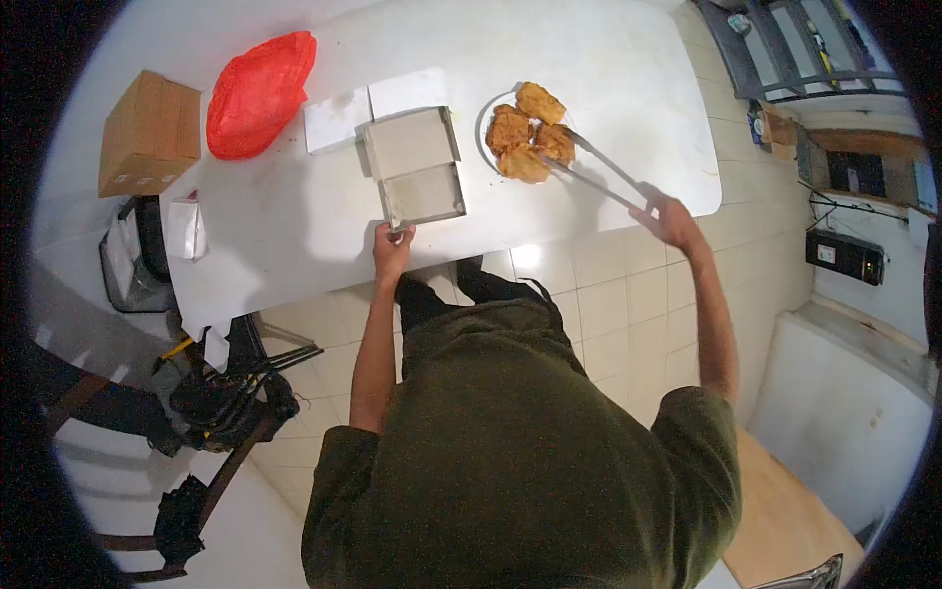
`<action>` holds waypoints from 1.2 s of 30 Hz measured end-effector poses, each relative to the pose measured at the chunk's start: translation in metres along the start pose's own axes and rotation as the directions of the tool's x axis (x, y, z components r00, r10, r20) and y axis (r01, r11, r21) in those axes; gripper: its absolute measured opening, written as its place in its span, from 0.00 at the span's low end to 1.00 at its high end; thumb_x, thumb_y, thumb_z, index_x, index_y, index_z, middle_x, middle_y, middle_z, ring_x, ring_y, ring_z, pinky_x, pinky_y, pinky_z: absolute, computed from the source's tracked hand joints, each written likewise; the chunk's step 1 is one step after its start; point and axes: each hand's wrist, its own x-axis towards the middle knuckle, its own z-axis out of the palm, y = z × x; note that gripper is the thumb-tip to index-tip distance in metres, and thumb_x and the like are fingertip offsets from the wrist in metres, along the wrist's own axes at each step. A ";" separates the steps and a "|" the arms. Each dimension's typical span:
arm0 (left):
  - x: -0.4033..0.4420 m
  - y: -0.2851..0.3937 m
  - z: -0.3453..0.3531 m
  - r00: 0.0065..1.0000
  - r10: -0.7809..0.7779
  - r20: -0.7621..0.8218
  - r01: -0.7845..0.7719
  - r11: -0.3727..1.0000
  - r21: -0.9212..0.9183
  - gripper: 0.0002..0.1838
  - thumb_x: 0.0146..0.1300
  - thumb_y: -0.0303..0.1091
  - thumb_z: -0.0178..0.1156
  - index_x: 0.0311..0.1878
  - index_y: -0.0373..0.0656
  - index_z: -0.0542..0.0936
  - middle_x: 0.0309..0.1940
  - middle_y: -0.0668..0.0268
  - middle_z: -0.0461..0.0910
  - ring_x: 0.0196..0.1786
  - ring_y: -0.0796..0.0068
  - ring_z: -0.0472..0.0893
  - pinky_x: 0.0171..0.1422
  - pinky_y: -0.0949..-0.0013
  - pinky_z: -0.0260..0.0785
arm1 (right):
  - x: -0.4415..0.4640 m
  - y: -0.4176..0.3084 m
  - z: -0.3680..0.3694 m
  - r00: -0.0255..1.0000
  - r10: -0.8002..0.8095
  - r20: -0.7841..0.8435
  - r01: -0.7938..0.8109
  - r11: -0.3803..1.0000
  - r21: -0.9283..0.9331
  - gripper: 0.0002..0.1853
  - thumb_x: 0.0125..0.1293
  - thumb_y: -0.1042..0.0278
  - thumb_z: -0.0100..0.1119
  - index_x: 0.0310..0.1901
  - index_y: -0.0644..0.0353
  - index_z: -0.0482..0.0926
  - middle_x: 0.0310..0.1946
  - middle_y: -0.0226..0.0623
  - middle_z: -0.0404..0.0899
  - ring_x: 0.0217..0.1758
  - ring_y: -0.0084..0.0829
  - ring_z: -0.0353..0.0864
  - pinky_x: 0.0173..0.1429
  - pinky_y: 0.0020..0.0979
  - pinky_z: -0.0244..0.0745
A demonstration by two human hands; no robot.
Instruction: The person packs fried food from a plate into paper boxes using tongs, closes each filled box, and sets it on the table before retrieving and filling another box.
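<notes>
My left hand (392, 251) is closed on the near edge of an open cardboard box (422, 193), whose lid lies folded back on the table. Nothing shows inside the box. In my right hand (669, 222) are long metal tongs (606, 179), held by their near end. The tongs' tips reach the fried pieces (525, 164) on a white plate (486, 155); whether they grip one cannot be made out. Several golden-brown pieces lie close together on the plate.
Two white boxes (337, 122) stand behind the open box. A red plastic bag (259, 96) and a brown carton (150, 133) are at the left, with a silver-white packet (186, 227) near the table's left edge. The white table (628, 69) ends in front of my body.
</notes>
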 end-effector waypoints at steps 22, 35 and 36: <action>-0.003 0.015 -0.012 0.992 -0.116 0.055 0.117 0.993 -0.019 0.36 0.56 0.50 0.75 0.57 0.36 0.71 0.36 0.59 0.81 0.41 0.68 0.81 0.50 0.64 0.74 | 0.205 -0.051 -0.084 0.820 -0.228 0.525 0.448 0.826 -0.342 0.21 0.52 0.55 0.77 0.43 0.59 0.83 0.33 0.39 0.84 0.36 0.37 0.83 0.43 0.38 0.77; -0.004 0.019 -0.012 0.995 -0.091 0.041 0.091 0.996 -0.004 0.38 0.55 0.55 0.75 0.56 0.36 0.71 0.35 0.60 0.81 0.38 0.68 0.81 0.47 0.64 0.75 | 0.221 -0.067 -0.079 0.782 0.144 0.606 0.113 0.924 -0.366 0.21 0.51 0.50 0.78 0.39 0.56 0.85 0.28 0.33 0.81 0.27 0.28 0.79 0.27 0.31 0.75; -0.003 0.018 -0.012 0.995 -0.095 0.038 0.095 0.995 0.013 0.38 0.54 0.55 0.75 0.56 0.36 0.71 0.35 0.60 0.81 0.38 0.68 0.81 0.47 0.64 0.75 | 0.218 -0.071 -0.080 0.767 0.192 0.612 0.063 0.927 -0.369 0.20 0.52 0.51 0.77 0.39 0.56 0.85 0.26 0.32 0.80 0.25 0.26 0.78 0.26 0.30 0.74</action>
